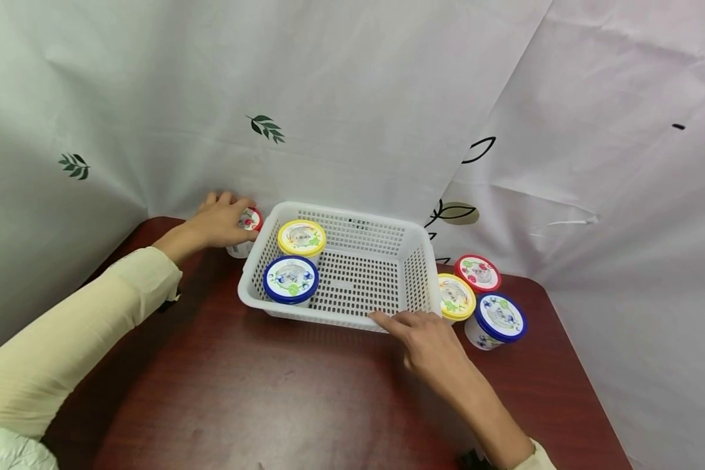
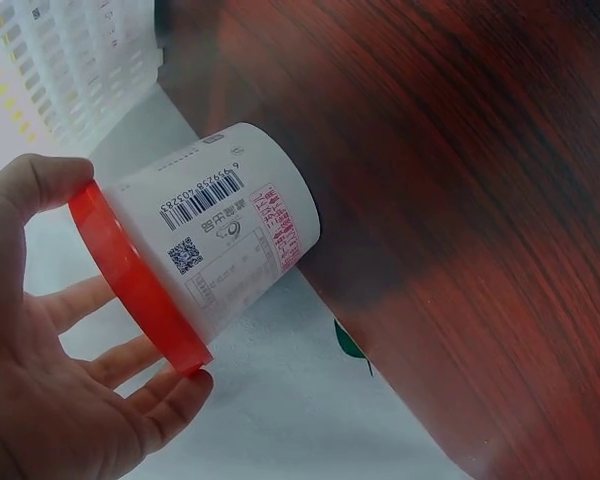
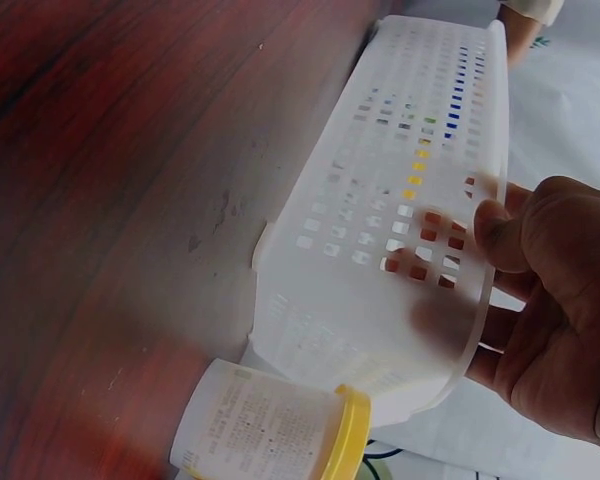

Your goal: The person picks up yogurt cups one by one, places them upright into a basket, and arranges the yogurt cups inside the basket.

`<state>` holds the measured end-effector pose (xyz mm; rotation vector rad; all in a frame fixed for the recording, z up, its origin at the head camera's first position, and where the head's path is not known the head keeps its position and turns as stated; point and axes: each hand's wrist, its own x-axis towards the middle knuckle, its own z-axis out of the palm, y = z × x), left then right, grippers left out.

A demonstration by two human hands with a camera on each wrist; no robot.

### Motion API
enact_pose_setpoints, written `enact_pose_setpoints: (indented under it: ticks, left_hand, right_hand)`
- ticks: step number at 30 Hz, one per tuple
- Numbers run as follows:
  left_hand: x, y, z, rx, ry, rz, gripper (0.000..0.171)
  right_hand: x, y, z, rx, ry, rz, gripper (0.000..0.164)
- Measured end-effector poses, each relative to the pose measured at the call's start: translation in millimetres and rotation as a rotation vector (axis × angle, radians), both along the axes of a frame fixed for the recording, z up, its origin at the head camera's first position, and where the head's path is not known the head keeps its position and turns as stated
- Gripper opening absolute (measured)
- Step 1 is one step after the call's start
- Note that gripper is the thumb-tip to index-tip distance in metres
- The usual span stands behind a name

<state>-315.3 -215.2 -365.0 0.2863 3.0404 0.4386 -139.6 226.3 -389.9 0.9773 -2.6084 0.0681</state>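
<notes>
Left hand (image 1: 220,222) pinching red-lidded tub (image 1: 250,220) round lid, thumb one side, fingers other. Tub upright, just beside basket's left end. Right hand (image 1: 431,343) gripping white basket (image 1: 323,316) by near rim, right corner, thumb outside, fingers inside. In basket, left end: yellow-lidded tub (image 1: 301,237), blue-lidded tub (image 1: 290,279) nearer person. Three more tubs (image 1: 501,318) right of basket. Dark red table (image 1: 258,391) beneath.

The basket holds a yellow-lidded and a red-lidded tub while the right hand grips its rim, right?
Not red: the head view shows a blue-lidded tub with the yellow-lidded tub in the basket; the right hand does grip the rim.
</notes>
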Motion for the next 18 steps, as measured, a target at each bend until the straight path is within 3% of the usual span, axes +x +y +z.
enact_pose_setpoints:
  ticks: [18]
  left_hand:
    - [5.6,-6.9,13.8,0.059,0.044,0.047,0.085]
  right_hand:
    - [-0.7,0.2,-1.0,-0.012,0.016,0.011,0.069]
